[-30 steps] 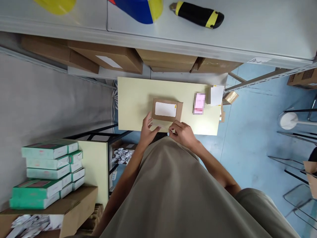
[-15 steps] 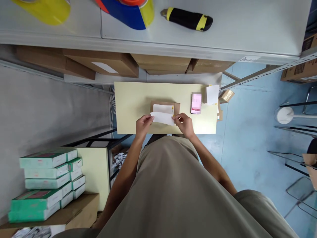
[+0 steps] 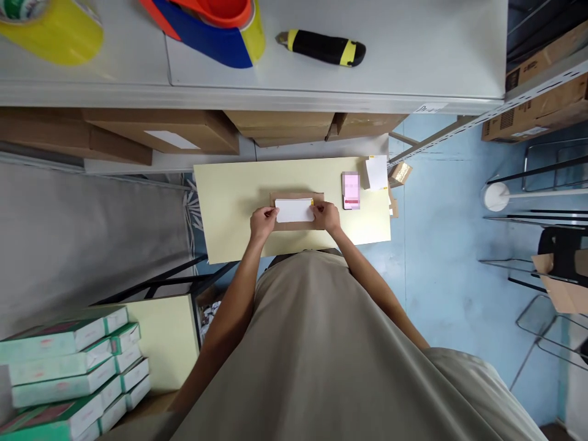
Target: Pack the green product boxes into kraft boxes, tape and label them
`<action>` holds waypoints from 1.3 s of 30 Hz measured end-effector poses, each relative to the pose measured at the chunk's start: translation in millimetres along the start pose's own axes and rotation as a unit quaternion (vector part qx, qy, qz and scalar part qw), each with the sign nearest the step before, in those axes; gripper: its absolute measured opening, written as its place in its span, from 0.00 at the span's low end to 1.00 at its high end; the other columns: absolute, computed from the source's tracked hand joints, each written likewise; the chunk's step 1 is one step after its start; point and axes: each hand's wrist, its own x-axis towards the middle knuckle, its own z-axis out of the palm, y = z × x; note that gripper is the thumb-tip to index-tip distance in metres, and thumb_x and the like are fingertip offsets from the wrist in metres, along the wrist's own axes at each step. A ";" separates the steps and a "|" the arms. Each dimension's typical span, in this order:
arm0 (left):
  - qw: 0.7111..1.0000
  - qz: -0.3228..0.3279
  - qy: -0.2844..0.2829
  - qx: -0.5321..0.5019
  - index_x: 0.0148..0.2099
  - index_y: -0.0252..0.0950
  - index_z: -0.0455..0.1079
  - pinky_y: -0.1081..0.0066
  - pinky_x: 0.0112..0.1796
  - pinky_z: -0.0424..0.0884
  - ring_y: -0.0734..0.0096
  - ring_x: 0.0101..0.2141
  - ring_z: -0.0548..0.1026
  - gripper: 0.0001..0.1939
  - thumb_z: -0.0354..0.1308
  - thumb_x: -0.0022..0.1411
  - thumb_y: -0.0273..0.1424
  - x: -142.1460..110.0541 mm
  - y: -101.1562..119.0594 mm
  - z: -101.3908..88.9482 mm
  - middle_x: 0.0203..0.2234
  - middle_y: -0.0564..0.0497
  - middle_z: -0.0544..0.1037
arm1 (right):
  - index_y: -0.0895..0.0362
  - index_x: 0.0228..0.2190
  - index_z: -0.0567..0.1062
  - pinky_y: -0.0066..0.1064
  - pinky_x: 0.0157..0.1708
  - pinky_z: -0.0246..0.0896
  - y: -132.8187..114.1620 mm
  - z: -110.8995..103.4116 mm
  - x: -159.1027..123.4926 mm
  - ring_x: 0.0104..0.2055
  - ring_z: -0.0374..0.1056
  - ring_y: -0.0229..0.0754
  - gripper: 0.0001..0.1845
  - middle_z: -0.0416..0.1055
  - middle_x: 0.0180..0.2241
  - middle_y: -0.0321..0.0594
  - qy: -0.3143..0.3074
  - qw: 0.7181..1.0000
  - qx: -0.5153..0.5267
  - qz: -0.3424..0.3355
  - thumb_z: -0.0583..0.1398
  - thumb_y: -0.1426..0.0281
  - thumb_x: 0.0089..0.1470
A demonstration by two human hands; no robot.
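Note:
A small brown cardboard box (image 3: 296, 225) lies on the pale yellow table (image 3: 229, 196) in front of me. A white label (image 3: 294, 211) lies over its top. My left hand (image 3: 263, 220) pinches the label's left end with closed fingers. My right hand (image 3: 327, 215) pinches its right end, beside a small yellow mark at the label's corner. Both hands rest against the box.
A pink item (image 3: 351, 190) and white paper slips (image 3: 376, 172) lie at the table's right. A grey shelf (image 3: 413, 55) above carries a black-and-yellow utility knife (image 3: 321, 48), yellow tape (image 3: 50, 27) and a tape dispenser (image 3: 206, 30). Green boxes (image 3: 68, 373) are stacked at lower left; brown cartons (image 3: 165, 130) sit under the shelf.
Both hands lifted a white label from the table's near edge, carried it forward and brought it down over the box top. My view shifted right.

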 end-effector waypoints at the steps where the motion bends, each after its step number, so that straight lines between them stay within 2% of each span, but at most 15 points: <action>1: 1.000 -0.001 -0.001 0.000 0.42 0.37 0.84 0.65 0.46 0.75 0.57 0.43 0.82 0.14 0.61 0.65 0.39 0.4 0.1 0.3 0.40 0.44 0.87 | 0.55 0.44 0.85 0.30 0.44 0.69 -0.9 0.7 0.1 0.47 0.80 0.47 0.13 0.86 0.46 0.44 0.002 1.000 -0.007 0.002 0.61 0.63 0.70; 11: 1.000 0.003 -0.003 0.019 0.40 0.36 0.84 0.64 0.43 0.73 0.55 0.40 0.82 0.12 0.63 0.65 0.37 -1.3 7.8 -1.8 0.38 0.44 0.87 | 0.53 0.46 0.84 0.34 0.45 0.70 -6.8 3.8 1.7 0.48 0.79 0.51 0.14 0.85 0.47 0.46 0.012 0.998 -0.054 0.017 0.59 0.64 0.72; 18: 0.999 0.012 0.021 0.039 0.38 0.38 0.83 0.62 0.43 0.74 0.52 0.41 0.83 0.10 0.64 0.64 0.37 -1.6 11.7 0.3 0.35 0.46 0.87 | 0.54 0.46 0.84 0.40 0.47 0.73 -15.3 3.9 4.7 0.52 0.78 0.57 0.14 0.83 0.50 0.52 0.016 0.995 -0.081 0.052 0.58 0.64 0.71; 22: 0.998 0.011 0.028 0.063 0.38 0.38 0.84 0.59 0.44 0.75 0.50 0.41 0.83 0.10 0.63 0.64 0.37 -2.4 14.1 2.5 0.37 0.43 0.87 | 0.54 0.51 0.81 0.44 0.51 0.74 -16.4 1.9 1.8 0.54 0.78 0.58 0.15 0.82 0.51 0.53 0.026 0.994 -0.093 0.060 0.60 0.62 0.71; 24: 0.997 0.015 0.035 0.070 0.38 0.38 0.84 0.59 0.44 0.75 0.49 0.41 0.83 0.10 0.63 0.63 0.36 -3.5 14.8 4.1 0.37 0.42 0.87 | 0.58 0.58 0.77 0.49 0.57 0.73 -15.9 6.8 -3.9 0.58 0.75 0.59 0.19 0.79 0.56 0.57 0.055 0.992 -0.116 0.021 0.56 0.64 0.73; 27: 0.996 0.036 0.045 0.071 0.38 0.38 0.84 0.58 0.44 0.75 0.48 0.40 0.83 0.10 0.61 0.63 0.35 -5.6 15.5 6.6 0.36 0.41 0.87 | 0.65 0.68 0.68 0.58 0.70 0.59 -15.4 26.4 -16.6 0.73 0.61 0.63 0.27 0.66 0.69 0.66 0.084 0.971 -0.180 -0.131 0.48 0.73 0.73; 30: 0.994 0.053 0.047 0.081 0.38 0.36 0.83 0.57 0.46 0.75 0.47 0.41 0.83 0.11 0.60 0.64 0.34 -7.9 15.7 8.7 0.37 0.39 0.87 | 0.73 0.75 0.55 0.58 0.78 0.39 -15.3 52.8 -29.8 0.82 0.39 0.61 0.35 0.47 0.78 0.64 0.050 0.940 -0.230 -0.248 0.48 0.70 0.74; 32: 0.993 0.065 0.051 0.085 0.38 0.36 0.83 0.56 0.49 0.75 0.47 0.43 0.82 0.11 0.59 0.64 0.33 -9.4 15.1 9.7 0.38 0.37 0.86 | 0.76 0.76 0.48 0.55 0.80 0.32 -15.3 67.5 -36.6 0.83 0.32 0.60 0.41 0.39 0.80 0.62 0.011 0.924 -0.245 -0.294 0.49 0.64 0.74; 35: 0.991 0.092 0.063 0.079 0.38 0.37 0.80 0.54 0.55 0.73 0.47 0.47 0.80 0.09 0.59 0.66 0.33 -11.8 12.2 10.3 0.39 0.37 0.85 | 0.75 0.77 0.46 0.51 0.81 0.27 -15.8 80.2 -42.3 0.83 0.28 0.57 0.45 0.36 0.80 0.58 -0.041 0.900 -0.253 -0.353 0.51 0.58 0.73; 39: 0.991 0.097 0.069 0.064 0.40 0.39 0.77 0.54 0.57 0.71 0.48 0.50 0.78 0.08 0.59 0.68 0.34 -12.7 7.9 10.5 0.40 0.38 0.83 | 0.72 0.78 0.46 0.48 0.81 0.24 -13.7 81.0 -41.2 0.84 0.28 0.54 0.45 0.35 0.81 0.54 -0.043 0.894 -0.251 -0.369 0.49 0.54 0.74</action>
